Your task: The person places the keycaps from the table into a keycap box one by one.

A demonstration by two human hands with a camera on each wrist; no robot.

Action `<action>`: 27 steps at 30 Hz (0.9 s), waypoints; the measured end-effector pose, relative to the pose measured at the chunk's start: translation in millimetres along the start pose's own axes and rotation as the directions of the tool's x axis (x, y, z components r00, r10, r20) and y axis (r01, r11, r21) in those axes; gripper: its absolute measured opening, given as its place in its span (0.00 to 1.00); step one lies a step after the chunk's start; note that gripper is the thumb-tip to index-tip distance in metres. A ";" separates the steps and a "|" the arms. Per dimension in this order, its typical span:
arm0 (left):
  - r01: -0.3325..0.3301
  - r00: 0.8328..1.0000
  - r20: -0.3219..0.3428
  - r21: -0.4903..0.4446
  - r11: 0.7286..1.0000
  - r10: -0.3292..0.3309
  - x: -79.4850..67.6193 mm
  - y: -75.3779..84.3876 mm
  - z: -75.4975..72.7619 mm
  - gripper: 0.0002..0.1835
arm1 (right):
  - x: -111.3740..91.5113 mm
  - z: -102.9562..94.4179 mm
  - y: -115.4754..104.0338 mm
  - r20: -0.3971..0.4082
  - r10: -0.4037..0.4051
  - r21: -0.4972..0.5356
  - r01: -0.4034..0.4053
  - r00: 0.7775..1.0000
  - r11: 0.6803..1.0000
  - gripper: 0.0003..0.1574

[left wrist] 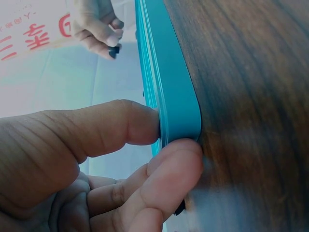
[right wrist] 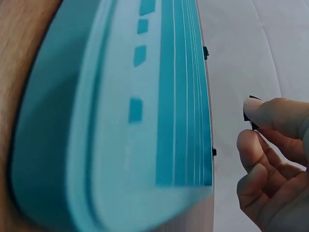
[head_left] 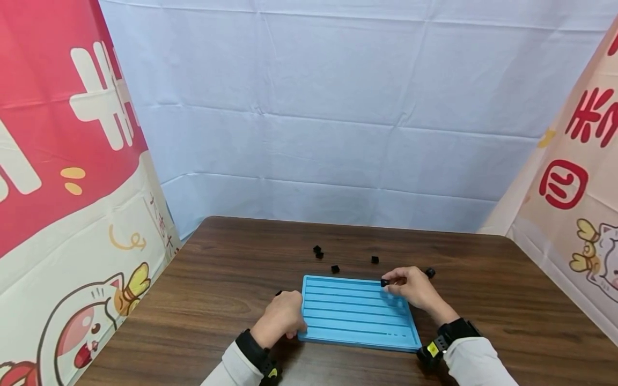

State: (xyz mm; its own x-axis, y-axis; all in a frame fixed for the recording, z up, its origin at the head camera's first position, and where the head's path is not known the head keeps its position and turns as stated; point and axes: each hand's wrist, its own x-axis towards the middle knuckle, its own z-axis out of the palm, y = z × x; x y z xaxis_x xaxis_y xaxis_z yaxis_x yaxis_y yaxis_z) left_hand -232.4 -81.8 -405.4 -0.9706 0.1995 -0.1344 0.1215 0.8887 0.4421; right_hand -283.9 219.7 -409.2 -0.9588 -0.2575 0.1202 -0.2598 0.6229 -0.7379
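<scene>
A light blue tray [head_left: 357, 312] with long parallel grooves lies on the table. My left hand [head_left: 282, 312] grips its left edge, with the thumb on the rim and a finger against the side wall in the left wrist view. Above the tray's far right corner, my right hand [head_left: 412, 288] pinches a small black keycap [right wrist: 246, 116] between thumb and fingertip. In the right wrist view the tray's near corner [right wrist: 140, 208] is close to the camera, with short slots along its front row.
Beyond the tray, loose black keycaps [head_left: 335, 269] lie scattered on the brown wooden table [head_left: 217, 279]. Another black piece [head_left: 429, 273] is just behind my right hand. A pale cloth [head_left: 328, 107] hangs behind the table, with printed banners [head_left: 87, 241] at both sides.
</scene>
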 end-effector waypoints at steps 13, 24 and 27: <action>0.019 1.000 0.015 -0.002 1.000 -0.019 0.2 -0.9 -0.6 0.11 | 2.2 23.1 -17.4 0.071 -0.097 0.012 0.096 0.993 0.995 0.10; 0.005 1.000 0.020 -0.012 1.000 -0.005 -0.1 -1.2 -1.1 0.12 | 10.9 46.1 -35.6 0.137 -0.168 0.012 0.168 0.976 0.986 0.08; 0.007 1.000 0.024 -0.016 1.000 -0.007 0.4 -0.6 -1.4 0.11 | 13.2 51.4 -41.4 0.145 -0.170 0.020 0.169 0.975 0.985 0.08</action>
State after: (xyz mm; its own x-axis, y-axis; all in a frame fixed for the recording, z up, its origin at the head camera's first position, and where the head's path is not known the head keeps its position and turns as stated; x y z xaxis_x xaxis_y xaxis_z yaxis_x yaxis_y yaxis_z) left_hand -233.2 -82.9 -404.4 -0.9663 0.2029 -0.1584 0.1109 0.8833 0.4555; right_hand -279.8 152.4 -411.2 -0.8734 -0.4645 0.1464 -0.4161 0.5555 -0.7199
